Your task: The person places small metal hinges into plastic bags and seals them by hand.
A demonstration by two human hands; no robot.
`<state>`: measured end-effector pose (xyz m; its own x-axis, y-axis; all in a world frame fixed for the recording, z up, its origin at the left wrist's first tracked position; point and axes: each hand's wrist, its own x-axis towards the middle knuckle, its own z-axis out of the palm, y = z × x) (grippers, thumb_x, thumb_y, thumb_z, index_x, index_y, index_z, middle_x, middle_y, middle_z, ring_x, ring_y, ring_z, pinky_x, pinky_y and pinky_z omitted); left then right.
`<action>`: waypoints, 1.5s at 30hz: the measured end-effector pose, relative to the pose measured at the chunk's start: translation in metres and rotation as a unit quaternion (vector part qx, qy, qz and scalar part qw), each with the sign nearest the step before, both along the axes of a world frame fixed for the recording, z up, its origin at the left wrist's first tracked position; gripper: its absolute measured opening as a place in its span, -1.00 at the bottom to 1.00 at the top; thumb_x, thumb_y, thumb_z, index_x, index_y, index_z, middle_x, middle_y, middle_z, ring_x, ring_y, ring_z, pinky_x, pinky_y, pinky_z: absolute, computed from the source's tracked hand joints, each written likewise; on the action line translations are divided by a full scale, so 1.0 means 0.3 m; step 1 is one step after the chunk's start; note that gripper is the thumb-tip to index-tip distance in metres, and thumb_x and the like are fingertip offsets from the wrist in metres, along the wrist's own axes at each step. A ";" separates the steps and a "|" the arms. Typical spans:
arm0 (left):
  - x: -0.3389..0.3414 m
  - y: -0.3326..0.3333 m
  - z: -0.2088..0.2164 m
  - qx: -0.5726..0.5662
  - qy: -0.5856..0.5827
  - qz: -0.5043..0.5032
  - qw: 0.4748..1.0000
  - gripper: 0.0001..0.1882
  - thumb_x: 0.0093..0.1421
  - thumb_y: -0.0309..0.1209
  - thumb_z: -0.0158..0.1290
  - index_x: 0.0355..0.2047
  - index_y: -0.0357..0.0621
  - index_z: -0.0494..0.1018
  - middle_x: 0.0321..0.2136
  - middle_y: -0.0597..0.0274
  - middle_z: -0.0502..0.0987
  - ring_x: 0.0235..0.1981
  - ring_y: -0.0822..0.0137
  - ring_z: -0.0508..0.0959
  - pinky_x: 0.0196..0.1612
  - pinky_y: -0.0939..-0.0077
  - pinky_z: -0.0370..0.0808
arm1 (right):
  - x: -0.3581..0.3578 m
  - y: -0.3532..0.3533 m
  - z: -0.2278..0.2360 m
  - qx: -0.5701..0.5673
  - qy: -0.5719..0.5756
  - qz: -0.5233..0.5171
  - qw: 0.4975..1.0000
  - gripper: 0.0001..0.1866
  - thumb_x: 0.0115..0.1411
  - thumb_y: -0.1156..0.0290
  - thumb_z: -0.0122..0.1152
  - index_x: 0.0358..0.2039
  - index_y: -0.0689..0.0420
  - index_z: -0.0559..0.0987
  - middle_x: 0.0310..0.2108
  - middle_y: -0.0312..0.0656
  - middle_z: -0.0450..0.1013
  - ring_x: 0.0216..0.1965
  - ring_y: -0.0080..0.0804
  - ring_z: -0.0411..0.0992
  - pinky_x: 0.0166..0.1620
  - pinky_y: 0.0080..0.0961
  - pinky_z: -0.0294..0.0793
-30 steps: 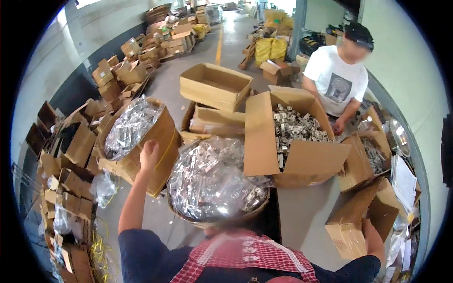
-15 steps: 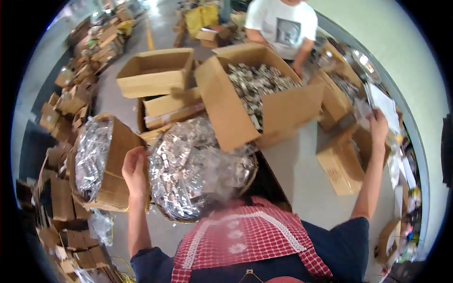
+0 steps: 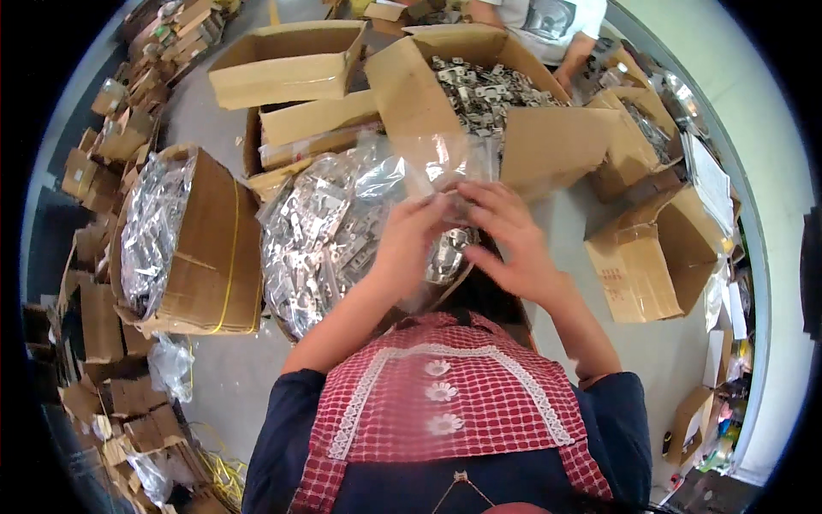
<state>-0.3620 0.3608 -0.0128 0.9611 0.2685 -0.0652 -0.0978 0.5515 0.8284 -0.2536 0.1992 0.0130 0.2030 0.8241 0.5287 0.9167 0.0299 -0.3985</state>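
Observation:
My two hands meet in front of my chest, over a box lined with clear plastic and filled with small shiny metal parts (image 3: pixel 321 231). A thin clear plastic bag (image 3: pixel 441 163) stands up from my fingers, its upper part blurred. My left hand (image 3: pixel 409 244) is closed on the bag's near edge. Beside it, my right hand (image 3: pixel 516 244) has its fingers curled over the same edge, the thumb held lower and apart. Just beyond is an open cardboard box (image 3: pixel 415 98) heaped with metal clips (image 3: pixel 484 94), its flaps folded outward.
On the left stands a strapped carton (image 3: pixel 210 248) of bagged metal parts. An open box (image 3: pixel 287 68) sits at the back left, another carton (image 3: pixel 634 270) at the right. Papers (image 3: pixel 709 184) lie by the wall. A co-worker's arm (image 3: pixel 580 60) reaches in at the far side.
Both hands have come inward from far apart, the right one from the right side by the papers. A clear bag is now between them. The view has tilted downward.

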 end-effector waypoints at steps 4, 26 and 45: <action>-0.053 0.013 0.017 -0.027 -0.014 0.045 0.999 -0.56 0.42 -0.36 -0.15 0.21 -0.37 0.31 0.06 0.06 0.51 0.05 0.21 0.53 0.11 0.29 0.42 | 0.026 0.003 -0.076 0.030 0.434 -0.086 0.896 -0.57 0.24 0.33 0.29 0.08 0.22 0.49 0.10 -0.14 0.43 0.09 -0.33 0.43 0.11 -0.46 0.41; -0.271 0.086 0.164 0.494 0.150 0.024 0.856 -0.63 0.27 -0.15 0.12 -0.46 -0.25 0.55 -0.62 0.14 0.56 -0.60 0.36 0.57 -0.49 0.42 0.45 | -0.073 0.086 -0.050 -0.060 0.503 0.048 0.861 -0.86 0.13 0.46 0.35 -0.44 0.24 0.56 -0.57 -0.44 0.41 -0.48 -0.71 0.32 -0.42 -0.66 0.30; -0.209 0.013 0.016 0.386 0.070 0.095 0.915 -0.78 0.28 -0.47 -0.05 -0.48 -0.31 0.45 -0.64 0.30 0.50 -0.59 0.58 0.48 -0.51 0.62 0.40 | -0.164 0.105 -0.077 -0.018 0.473 -0.009 0.881 -0.81 0.21 0.39 0.23 -0.47 0.22 0.53 -0.63 -0.28 0.41 -0.63 -0.56 0.35 -0.55 -0.55 0.30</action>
